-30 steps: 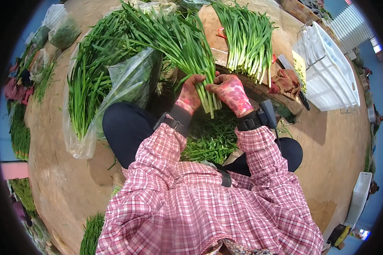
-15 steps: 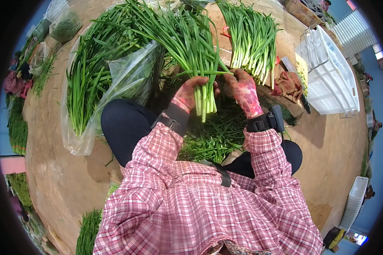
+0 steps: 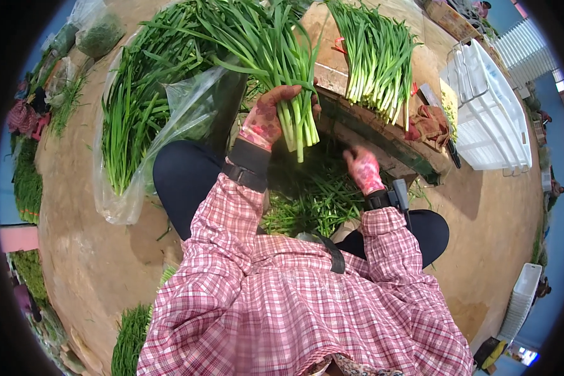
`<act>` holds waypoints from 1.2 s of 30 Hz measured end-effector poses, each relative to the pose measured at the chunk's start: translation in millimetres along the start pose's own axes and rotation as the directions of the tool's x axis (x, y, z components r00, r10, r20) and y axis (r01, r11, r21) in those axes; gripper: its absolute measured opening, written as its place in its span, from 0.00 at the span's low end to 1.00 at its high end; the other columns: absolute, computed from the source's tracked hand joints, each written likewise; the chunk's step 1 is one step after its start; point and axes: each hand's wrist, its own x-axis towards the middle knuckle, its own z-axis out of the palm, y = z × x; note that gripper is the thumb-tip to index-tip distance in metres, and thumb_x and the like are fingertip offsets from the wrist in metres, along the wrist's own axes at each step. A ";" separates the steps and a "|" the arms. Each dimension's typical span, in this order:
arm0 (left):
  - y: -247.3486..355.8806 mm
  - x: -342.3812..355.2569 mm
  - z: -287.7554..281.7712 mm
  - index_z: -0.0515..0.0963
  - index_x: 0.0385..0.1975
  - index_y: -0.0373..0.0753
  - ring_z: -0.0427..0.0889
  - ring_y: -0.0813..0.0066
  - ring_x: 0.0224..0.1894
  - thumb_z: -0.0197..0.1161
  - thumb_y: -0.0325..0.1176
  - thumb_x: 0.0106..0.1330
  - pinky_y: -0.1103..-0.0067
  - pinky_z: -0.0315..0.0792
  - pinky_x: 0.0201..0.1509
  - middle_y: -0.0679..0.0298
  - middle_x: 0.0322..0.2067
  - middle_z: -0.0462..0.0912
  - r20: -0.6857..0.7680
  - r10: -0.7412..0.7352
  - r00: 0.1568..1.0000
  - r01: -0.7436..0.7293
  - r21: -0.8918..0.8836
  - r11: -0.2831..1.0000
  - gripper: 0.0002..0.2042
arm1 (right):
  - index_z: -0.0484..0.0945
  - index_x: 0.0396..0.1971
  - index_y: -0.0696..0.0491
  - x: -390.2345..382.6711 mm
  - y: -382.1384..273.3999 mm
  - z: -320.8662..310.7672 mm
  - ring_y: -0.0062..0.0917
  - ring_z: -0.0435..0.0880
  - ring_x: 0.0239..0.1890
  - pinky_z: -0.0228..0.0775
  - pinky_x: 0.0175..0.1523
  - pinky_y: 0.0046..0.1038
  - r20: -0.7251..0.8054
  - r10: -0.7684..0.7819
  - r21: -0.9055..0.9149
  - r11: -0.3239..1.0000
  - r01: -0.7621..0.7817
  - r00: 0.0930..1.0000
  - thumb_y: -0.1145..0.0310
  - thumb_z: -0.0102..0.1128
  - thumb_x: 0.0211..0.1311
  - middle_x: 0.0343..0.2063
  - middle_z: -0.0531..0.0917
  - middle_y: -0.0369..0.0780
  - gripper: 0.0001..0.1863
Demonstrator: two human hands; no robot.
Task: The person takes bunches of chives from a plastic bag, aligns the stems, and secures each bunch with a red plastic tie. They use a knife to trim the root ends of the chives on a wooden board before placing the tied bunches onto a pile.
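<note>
My left hand (image 3: pixel 268 116) is closed around a bunch of garlic chives (image 3: pixel 297 119), its pale cut ends pointing down toward me and its long green leaves fanning away. Below and to the right, over the dark gap in front of the wooden board, hangs my right hand (image 3: pixel 363 168), apart from the bunch. Its fingers look partly curled and are blurred, so whether anything is in them I cannot make out. Both hands wear pink patterned gloves. Loose green trimmings (image 3: pixel 313 203) lie between my knees. On the board (image 3: pixel 329 69) rests a laid-out row of chives (image 3: pixel 379 69) with a red tie at its left.
An open clear plastic bag (image 3: pixel 122 210) full of chives (image 3: pixel 128 119) lies at the left. A brown cloth or glove (image 3: pixel 429 123) and a knife-like blade (image 3: pixel 429 94) sit on the board's right end. White plastic crates (image 3: pixel 489 116) stand beyond. More greens (image 3: pixel 130 338) lie lower left.
My right hand has left the bunch and dropped down and toward me. The left hand has lifted the bunch slightly farther away, still gripping it.
</note>
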 end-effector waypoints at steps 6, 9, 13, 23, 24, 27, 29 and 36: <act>-18.6 2.6 -25.6 0.75 0.48 0.31 0.83 0.56 0.41 0.61 0.37 0.61 0.65 0.79 0.44 0.52 0.40 0.82 -0.122 -0.070 0.990 0.070 0.001 0.998 0.19 | 0.76 0.41 0.57 -36.4 -152.1 -64.5 0.28 0.83 0.31 0.75 0.35 0.26 0.068 -0.145 0.414 0.904 0.105 0.987 0.68 0.69 0.53 0.29 0.82 0.42 0.17; -31.4 6.2 -22.0 0.75 0.48 0.31 0.83 0.61 0.41 0.62 0.37 0.60 0.68 0.78 0.46 0.54 0.39 0.82 -0.134 0.024 0.991 -0.014 0.074 0.997 0.19 | 0.76 0.40 0.57 -23.3 -142.8 -53.1 0.28 0.84 0.28 0.75 0.33 0.26 -0.190 -0.225 0.440 0.851 0.288 0.956 0.69 0.68 0.53 0.26 0.82 0.42 0.16; -40.6 12.4 -36.9 0.75 0.47 0.31 0.83 0.61 0.40 0.61 0.36 0.62 0.69 0.78 0.46 0.54 0.38 0.82 -0.117 0.041 0.992 -0.036 0.043 0.998 0.18 | 0.76 0.40 0.57 -12.6 -138.5 -64.8 0.29 0.83 0.27 0.75 0.34 0.28 -0.126 -0.173 0.384 0.900 0.209 0.977 0.69 0.68 0.53 0.25 0.82 0.42 0.16; -44.8 5.4 -20.2 0.76 0.47 0.34 0.84 0.57 0.37 0.63 0.37 0.62 0.62 0.81 0.42 0.53 0.39 0.82 -0.263 -0.050 0.964 0.064 0.045 0.997 0.17 | 0.75 0.38 0.56 -31.9 -140.1 -52.7 0.32 0.83 0.27 0.74 0.33 0.30 -0.112 -0.194 0.083 0.976 0.204 0.975 0.71 0.68 0.50 0.24 0.82 0.42 0.16; -46.0 5.0 -25.1 0.76 0.47 0.34 0.84 0.57 0.37 0.63 0.37 0.62 0.62 0.81 0.42 0.53 0.39 0.82 -0.266 -0.051 0.963 0.065 0.046 0.997 0.17 | 0.76 0.38 0.56 -28.3 -143.8 -56.3 0.31 0.83 0.26 0.73 0.33 0.29 -0.126 -0.220 0.093 0.968 0.233 0.967 0.72 0.68 0.50 0.24 0.82 0.42 0.15; -44.3 4.9 -32.7 0.75 0.48 0.34 0.84 0.61 0.37 0.62 0.36 0.63 0.66 0.81 0.41 0.54 0.38 0.83 -0.191 0.008 0.981 0.005 0.068 0.998 0.16 | 0.77 0.39 0.58 -22.4 -136.0 -64.4 0.26 0.83 0.28 0.75 0.35 0.28 -0.063 -0.047 0.451 0.890 0.071 0.997 0.70 0.68 0.52 0.26 0.83 0.42 0.15; -40.2 5.1 -20.6 0.75 0.48 0.34 0.84 0.60 0.37 0.62 0.36 0.64 0.66 0.81 0.41 0.54 0.38 0.83 -0.172 0.005 0.985 -0.001 0.021 1.000 0.16 | 0.78 0.37 0.60 -16.5 -128.3 -75.9 0.19 0.82 0.28 0.74 0.33 0.24 -0.075 -0.005 0.497 0.867 0.042 0.997 0.69 0.67 0.54 0.25 0.83 0.41 0.14; -42.7 7.0 -27.1 0.71 0.53 0.34 0.81 0.61 0.46 0.55 0.42 0.68 0.65 0.79 0.46 0.52 0.46 0.79 -0.094 0.002 0.996 -0.004 -0.017 1.000 0.20 | 0.80 0.38 0.52 -6.9 -130.6 -60.8 0.37 0.82 0.36 0.74 0.39 0.36 -0.171 -0.257 -0.061 0.966 0.251 0.951 0.71 0.64 0.52 0.32 0.81 0.42 0.12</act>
